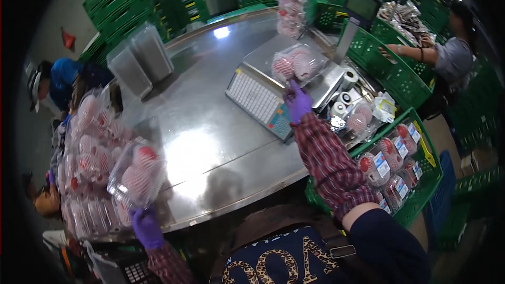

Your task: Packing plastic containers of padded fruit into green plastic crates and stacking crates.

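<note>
A purple glove covers my left hand (146, 223), which grips the near end of a clear plastic clamshell (136, 175). Inside lie red fruits in pinkish-white foam nets. The clamshell is tilted up beside a large pile of similar packs (88, 154) at the table's left end. My right hand (296, 100), also gloved, is at a label-printing scale (258, 96). Its fingertips hold the near edge of another clear fruit pack (298, 63) over the scale's weighing plate. How firm that hold is cannot be seen.
Empty clear trays (140, 61) stand stacked on the metal table (197, 86). Label rolls (345, 96) lie right of the scale, whose display (361, 6) rises on a post. A green crate (430, 181) holds labelled packs. A co-worker's arm (414, 53) reaches over another crate.
</note>
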`<state>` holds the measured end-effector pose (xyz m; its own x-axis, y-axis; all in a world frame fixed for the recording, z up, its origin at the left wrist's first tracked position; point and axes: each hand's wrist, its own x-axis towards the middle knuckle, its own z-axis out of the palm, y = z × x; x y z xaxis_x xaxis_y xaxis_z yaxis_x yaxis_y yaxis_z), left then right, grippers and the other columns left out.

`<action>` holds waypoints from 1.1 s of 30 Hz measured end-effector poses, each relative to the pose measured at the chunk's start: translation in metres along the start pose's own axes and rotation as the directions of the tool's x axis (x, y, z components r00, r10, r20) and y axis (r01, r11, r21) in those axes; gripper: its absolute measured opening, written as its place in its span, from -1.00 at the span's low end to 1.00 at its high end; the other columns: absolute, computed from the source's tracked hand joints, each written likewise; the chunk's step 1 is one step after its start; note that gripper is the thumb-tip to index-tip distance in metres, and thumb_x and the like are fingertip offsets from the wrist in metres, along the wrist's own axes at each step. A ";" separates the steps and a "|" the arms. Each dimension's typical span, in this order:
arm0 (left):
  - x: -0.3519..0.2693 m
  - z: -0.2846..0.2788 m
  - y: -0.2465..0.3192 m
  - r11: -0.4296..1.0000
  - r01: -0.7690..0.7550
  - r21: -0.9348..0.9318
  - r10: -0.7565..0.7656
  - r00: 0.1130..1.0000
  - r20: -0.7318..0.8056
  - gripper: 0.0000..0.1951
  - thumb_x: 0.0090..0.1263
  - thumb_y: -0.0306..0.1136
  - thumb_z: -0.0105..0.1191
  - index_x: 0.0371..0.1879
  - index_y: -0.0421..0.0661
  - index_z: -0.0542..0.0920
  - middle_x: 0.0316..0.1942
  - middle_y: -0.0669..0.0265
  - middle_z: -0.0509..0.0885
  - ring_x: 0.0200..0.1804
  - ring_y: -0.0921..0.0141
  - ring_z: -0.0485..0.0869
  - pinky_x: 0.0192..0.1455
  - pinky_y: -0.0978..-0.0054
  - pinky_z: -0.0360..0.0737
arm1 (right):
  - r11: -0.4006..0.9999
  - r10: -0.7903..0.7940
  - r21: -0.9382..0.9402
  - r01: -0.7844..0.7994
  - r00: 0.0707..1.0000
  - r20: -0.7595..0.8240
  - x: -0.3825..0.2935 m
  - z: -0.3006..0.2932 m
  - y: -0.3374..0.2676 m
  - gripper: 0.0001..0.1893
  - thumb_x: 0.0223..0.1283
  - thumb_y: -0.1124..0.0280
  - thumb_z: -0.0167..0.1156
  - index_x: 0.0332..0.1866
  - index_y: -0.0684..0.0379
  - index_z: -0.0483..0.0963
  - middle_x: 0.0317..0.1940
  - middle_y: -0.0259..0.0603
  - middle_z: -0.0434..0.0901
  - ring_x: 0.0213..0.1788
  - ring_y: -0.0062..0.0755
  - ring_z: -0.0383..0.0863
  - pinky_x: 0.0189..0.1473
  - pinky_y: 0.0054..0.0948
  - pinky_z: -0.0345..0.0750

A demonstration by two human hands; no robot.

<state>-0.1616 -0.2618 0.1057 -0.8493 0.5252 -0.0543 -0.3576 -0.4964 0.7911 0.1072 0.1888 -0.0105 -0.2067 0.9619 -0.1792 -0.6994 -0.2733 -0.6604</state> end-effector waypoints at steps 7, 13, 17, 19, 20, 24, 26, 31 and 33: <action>0.063 0.186 -0.161 0.865 0.500 -0.028 -0.421 0.756 0.501 -0.94 0.12 -0.53 -0.06 -0.44 -0.13 0.39 -0.37 0.24 0.48 -0.12 0.22 0.49 0.10 0.31 0.39 | 0.664 -0.439 -0.615 0.426 0.887 0.142 -0.039 -0.105 -0.065 -0.79 -0.19 0.65 0.17 -0.37 0.24 0.38 -0.48 -0.26 0.41 -0.40 -0.45 0.44 -0.31 -0.54 0.43; 0.094 0.281 -0.295 0.771 0.626 -0.115 -0.479 0.690 0.543 -0.86 0.09 -0.53 -0.04 -0.39 -0.22 0.32 -0.31 0.13 0.43 -0.17 0.21 0.47 -0.05 0.30 0.52 | 0.999 -0.007 -0.031 0.007 1.000 0.012 -0.193 -0.075 -0.134 -0.64 -0.22 0.67 -0.04 -0.17 0.25 0.34 -0.45 -0.24 0.35 -0.41 -0.40 0.44 -0.33 -0.47 0.43; 0.028 0.305 -0.281 0.353 0.762 0.543 -0.840 0.003 0.542 -0.46 0.25 -0.03 -0.11 0.12 -0.11 0.23 0.07 0.13 0.33 0.12 0.16 0.31 0.18 0.13 0.24 | 0.992 0.025 -0.121 -0.033 0.997 -0.070 -0.230 -0.071 -0.144 -0.54 -0.22 0.64 -0.08 -0.04 0.27 0.24 -0.39 -0.24 0.41 -0.41 -0.42 0.46 -0.39 -0.50 0.42; 0.009 0.277 -0.274 0.387 0.658 0.646 -0.824 -0.067 0.562 -0.36 0.24 0.05 -0.16 0.19 -0.14 0.13 0.17 0.17 0.24 0.22 0.27 0.21 0.24 0.19 0.15 | 0.973 0.141 -0.183 -0.138 0.990 0.003 -0.229 -0.072 -0.135 -0.55 -0.21 0.63 -0.06 -0.04 0.29 0.25 -0.34 -0.23 0.43 -0.41 -0.42 0.46 -0.36 -0.51 0.43; 0.017 0.256 -0.274 0.376 0.706 0.601 -0.815 -0.057 0.577 -0.39 0.20 -0.03 -0.09 0.18 -0.10 0.16 0.12 0.21 0.31 0.16 0.28 0.29 0.20 0.22 0.22 | 0.942 0.217 -0.260 -0.212 0.976 -0.011 -0.233 -0.062 -0.135 -0.55 -0.19 0.63 -0.03 -0.03 0.31 0.26 -0.35 -0.26 0.43 -0.40 -0.44 0.47 -0.29 -0.52 0.46; 0.013 0.224 -0.251 0.414 0.813 0.409 -0.820 0.138 0.556 -0.44 0.10 -0.22 0.02 0.12 -0.07 0.25 0.02 0.26 0.41 0.04 0.28 0.41 0.10 0.27 0.34 | 0.356 -0.081 -0.928 0.108 0.993 0.085 -0.189 -0.079 -0.146 -0.58 -0.10 0.31 0.19 -0.08 0.25 0.37 -0.19 -0.18 0.49 -0.25 -0.37 0.52 -0.12 -0.41 0.44; 0.009 0.207 -0.254 0.447 0.820 0.357 -0.826 0.225 0.516 -0.46 0.09 -0.22 0.02 0.09 -0.08 0.27 -0.02 0.26 0.43 0.01 0.29 0.43 0.06 0.27 0.37 | -0.342 -0.449 -0.930 0.133 0.847 0.286 -0.150 -0.089 -0.158 -0.60 -0.13 0.20 0.22 -0.16 0.18 0.43 -0.21 -0.17 0.52 -0.23 -0.29 0.53 -0.01 -0.25 0.31; -0.009 0.196 -0.251 0.606 0.752 0.258 -0.763 0.459 0.455 -0.48 0.06 -0.34 0.05 0.07 -0.02 0.26 -0.11 0.29 0.46 -0.07 0.36 0.46 -0.12 0.39 0.47 | -0.653 -0.261 -0.744 -0.141 0.964 0.046 -0.114 -0.109 -0.147 -0.68 -0.13 0.14 0.19 -0.31 0.13 0.51 -0.34 -0.23 0.56 -0.27 -0.24 0.54 0.10 -0.14 0.10; -0.014 0.199 -0.248 0.628 0.737 0.249 -0.753 0.494 0.435 -0.41 0.03 -0.44 0.06 0.11 0.00 0.18 -0.07 0.25 0.41 -0.04 0.34 0.44 -0.14 0.41 0.50 | -0.372 -0.255 -0.914 -0.162 0.965 -0.068 -0.137 -0.098 -0.156 -0.76 -0.14 0.21 0.21 -0.36 0.12 0.53 -0.43 -0.27 0.57 -0.38 -0.25 0.54 0.01 -0.24 0.23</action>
<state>0.0164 -0.0092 0.0315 0.0191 0.9339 -0.3571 -0.7538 0.2481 0.6085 0.3115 0.1004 0.0452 0.0249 0.9982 -0.0539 0.9192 -0.0441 -0.3912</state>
